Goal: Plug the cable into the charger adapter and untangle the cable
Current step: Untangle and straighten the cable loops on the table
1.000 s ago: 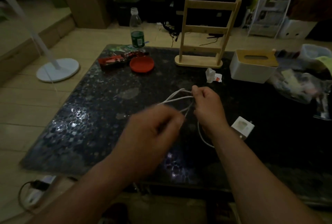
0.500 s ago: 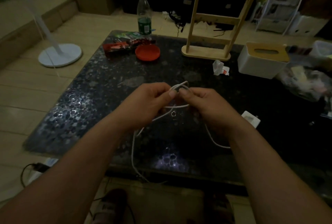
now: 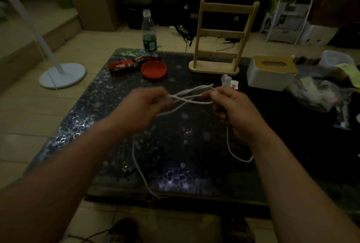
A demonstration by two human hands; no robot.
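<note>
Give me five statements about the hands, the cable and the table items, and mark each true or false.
1. Both the left hand and the right hand hold the white cable. True.
2. The red dish sits on the tissue box. False: it rests on the table, far left of the box.
3. The wooden rack stands upright. True.
4. The cable lies coiled, untouched. False: strands stretch between the hands.
5. The plastic bottle has toppled. False: it stands upright.

Motion-blurred left hand [image 3: 145,106] (grip unreadable), cable [image 3: 191,96] end behind right forearm [image 3: 292,174].
</note>
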